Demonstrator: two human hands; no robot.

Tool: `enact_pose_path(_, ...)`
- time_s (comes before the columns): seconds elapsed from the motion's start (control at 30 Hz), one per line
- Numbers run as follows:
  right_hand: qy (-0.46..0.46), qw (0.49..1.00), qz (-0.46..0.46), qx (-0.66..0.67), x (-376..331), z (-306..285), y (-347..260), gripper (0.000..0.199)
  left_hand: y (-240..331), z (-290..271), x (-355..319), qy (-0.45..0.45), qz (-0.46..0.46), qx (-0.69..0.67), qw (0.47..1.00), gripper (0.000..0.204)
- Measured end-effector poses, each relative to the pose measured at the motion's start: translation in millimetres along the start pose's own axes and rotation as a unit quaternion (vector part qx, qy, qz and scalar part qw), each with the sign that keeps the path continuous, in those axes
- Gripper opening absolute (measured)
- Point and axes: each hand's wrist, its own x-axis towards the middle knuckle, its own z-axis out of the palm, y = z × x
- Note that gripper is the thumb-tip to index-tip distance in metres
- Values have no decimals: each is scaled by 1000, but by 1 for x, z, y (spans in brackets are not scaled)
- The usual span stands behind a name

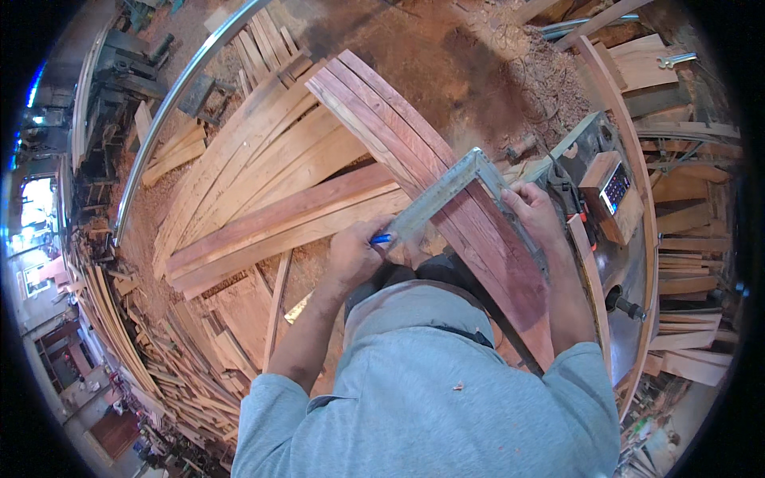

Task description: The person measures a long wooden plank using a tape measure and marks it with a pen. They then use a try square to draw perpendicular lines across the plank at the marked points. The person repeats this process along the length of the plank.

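Spanning planks [468,221], metal square [437,193] clasped in right hand [535,210], reaching left hand [353,252] clutching pen [381,238]

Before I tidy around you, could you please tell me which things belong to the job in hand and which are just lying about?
In use:
metal square, held in right hand
blue pen, in left hand
reddish boards, under the square

Seemingly lying about:
wrench
pale curved boards
wood scraps

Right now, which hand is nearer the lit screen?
Right. The right hand, on the metal square, is left of the lit screen; the left hand, with the blue pen, is farther left.
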Motion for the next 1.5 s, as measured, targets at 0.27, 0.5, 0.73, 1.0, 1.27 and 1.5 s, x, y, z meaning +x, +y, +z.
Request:
enact_pose_path(0.27,-72,994,44,-74,21,4,-5,30,-8,-5,13,-51,-62,-145,986,29)
enact_pose_path(0.5,-49,999,14,2,32,3,2,42,2,-6,38,-69,-94,-137,984,24)
enact_pose_path(0.73,-101,993,59,23,35,4,-7,46,-32,4,44,-50,-93,-208,972,22)
enact_pose_path(1.0,-114,992,54,30,39,9,-3,48,-13,0,56,-59,-95,-195,974,20)
enact_pose_path(1.27,-120,989,84,31,37,4,-13,44,-9,6,61,-49,-94,-231,967,17)
enact_pose_path(1.5,-112,990,75,36,34,0,-12,46,0,7,63,-36,-74,-193,978,18)
